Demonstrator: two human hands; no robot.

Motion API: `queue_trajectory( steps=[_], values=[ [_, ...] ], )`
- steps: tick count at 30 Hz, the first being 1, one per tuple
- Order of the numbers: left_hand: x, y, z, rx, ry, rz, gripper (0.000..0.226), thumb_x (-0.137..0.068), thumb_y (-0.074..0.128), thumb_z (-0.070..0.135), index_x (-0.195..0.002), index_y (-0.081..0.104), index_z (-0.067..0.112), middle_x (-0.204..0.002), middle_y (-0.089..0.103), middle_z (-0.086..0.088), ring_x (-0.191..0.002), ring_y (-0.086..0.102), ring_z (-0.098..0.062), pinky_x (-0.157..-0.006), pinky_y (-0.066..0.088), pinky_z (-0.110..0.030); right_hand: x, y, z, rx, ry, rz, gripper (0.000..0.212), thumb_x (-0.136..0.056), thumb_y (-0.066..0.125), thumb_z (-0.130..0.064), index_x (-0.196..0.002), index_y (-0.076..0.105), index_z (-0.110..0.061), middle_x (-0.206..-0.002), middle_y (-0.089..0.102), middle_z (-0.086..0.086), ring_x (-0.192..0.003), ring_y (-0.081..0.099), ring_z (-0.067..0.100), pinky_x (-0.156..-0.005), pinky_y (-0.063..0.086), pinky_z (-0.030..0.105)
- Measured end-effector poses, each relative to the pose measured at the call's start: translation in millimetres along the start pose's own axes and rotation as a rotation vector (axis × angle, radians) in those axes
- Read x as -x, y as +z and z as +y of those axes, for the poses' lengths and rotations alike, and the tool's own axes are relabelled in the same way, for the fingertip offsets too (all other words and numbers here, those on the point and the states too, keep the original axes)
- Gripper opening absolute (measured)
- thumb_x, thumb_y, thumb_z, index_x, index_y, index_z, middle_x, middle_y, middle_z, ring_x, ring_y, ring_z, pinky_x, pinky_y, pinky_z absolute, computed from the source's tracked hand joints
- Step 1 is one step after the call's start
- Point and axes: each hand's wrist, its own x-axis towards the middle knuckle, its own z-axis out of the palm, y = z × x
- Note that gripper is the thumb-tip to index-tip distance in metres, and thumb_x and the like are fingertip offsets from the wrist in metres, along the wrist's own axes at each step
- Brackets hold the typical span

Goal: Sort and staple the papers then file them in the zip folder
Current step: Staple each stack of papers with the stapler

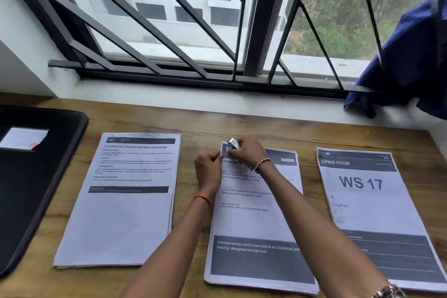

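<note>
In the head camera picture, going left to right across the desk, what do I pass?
Black zip folder → left paper stack → middle paper stack, pinched by the left hand, right hand pressing the stapler on it → WS 17 paper stack → blue cloth.

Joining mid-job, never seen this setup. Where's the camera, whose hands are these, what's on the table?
No machine here: a person works with bare hands, and the single picture comes from a camera worn on their head, looking down. On the wooden table lie three paper stacks: the left stack, the middle stack, and the right stack headed WS 17. A black zip folder lies far left. The right hand grips a small silver stapler at the middle stack's top-left corner; the left hand pinches that stack's edge beside it.
</note>
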Motion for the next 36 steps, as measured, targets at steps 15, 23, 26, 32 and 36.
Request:
queue_trajectory(
  steps=[15,23,26,32,36],
  values=[
    [4,3,4,0.009,0.073,0.057,0.012,-0.082,0.062,-0.003,-0.088,0.072,-0.005,-0.082,0.073,-0.016,-0.067,0.058,-0.009,-0.057,0.036,-0.012,-11,1,3,-0.045,0.007,-0.028,0.016,-0.074,0.062,-0.018,-0.080,0.066,-0.004,-0.083,0.068,0.020,-0.069,0.054,0.022,-0.060,0.038,0.027],
    [-5,6,7,0.096,-0.088,0.038,0.018,-0.081,0.067,0.003,-0.097,0.070,-0.005,-0.091,0.071,-0.014,-0.075,0.059,-0.009,-0.052,0.036,0.001,-14,2,6,-0.074,-0.014,-0.016,0.013,-0.075,0.063,-0.020,-0.079,0.068,-0.008,-0.082,0.069,0.014,-0.075,0.060,0.026,-0.062,0.038,0.027],
    [-8,6,6,0.119,-0.104,0.028,0.018,-0.081,0.067,0.004,-0.097,0.070,-0.004,-0.093,0.072,-0.016,-0.076,0.059,-0.008,-0.053,0.038,0.001,-14,0,6,-0.071,-0.028,-0.018,0.016,-0.075,0.064,-0.018,-0.079,0.066,-0.003,-0.072,0.063,0.012,-0.068,0.052,0.020,-0.060,0.035,0.027],
    [-8,7,6,0.123,-0.108,0.035,0.020,-0.082,0.066,0.004,-0.100,0.069,-0.005,-0.096,0.071,-0.016,-0.081,0.061,-0.010,-0.059,0.042,-0.007,-15,-1,6,-0.065,-0.049,-0.014,0.017,-0.074,0.065,-0.017,-0.073,0.064,0.000,-0.066,0.056,0.011,-0.064,0.047,0.019,-0.057,0.033,0.027],
    [-7,8,7,0.121,-0.104,0.038,0.017,-0.083,0.064,0.002,-0.097,0.069,-0.006,-0.094,0.071,-0.018,-0.076,0.059,-0.009,-0.058,0.041,-0.008,-17,2,9,-0.105,-0.055,0.001,0.019,-0.074,0.066,-0.018,-0.080,0.068,0.000,-0.073,0.064,0.020,-0.065,0.048,0.016,-0.059,0.034,0.026]
  ],
)
